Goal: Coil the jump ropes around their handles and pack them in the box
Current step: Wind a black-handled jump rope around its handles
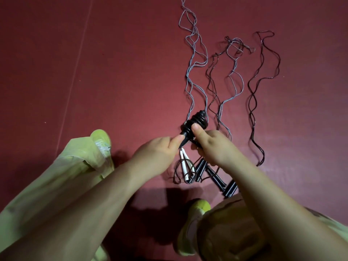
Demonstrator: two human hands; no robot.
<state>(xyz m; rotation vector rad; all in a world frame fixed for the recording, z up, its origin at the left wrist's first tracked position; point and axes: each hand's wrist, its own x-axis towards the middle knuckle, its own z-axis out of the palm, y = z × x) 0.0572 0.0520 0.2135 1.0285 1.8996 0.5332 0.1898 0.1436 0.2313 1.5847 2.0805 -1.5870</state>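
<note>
A: Where's the rope I'm working?

B: Between my hands. My right hand [216, 146] grips the black handles [188, 131], thumb pressed on the coil [197, 119] already wound near their far end. My left hand [160, 151] pinches the near tip of the handles.

A: And the axis?

B: The handles point away from me and to the right. The loose cord [190, 87] trails straight off beyond the coil along the red floor [113, 72], so I judge the next wrap has to draw in from the far side. No box in view.
</note>
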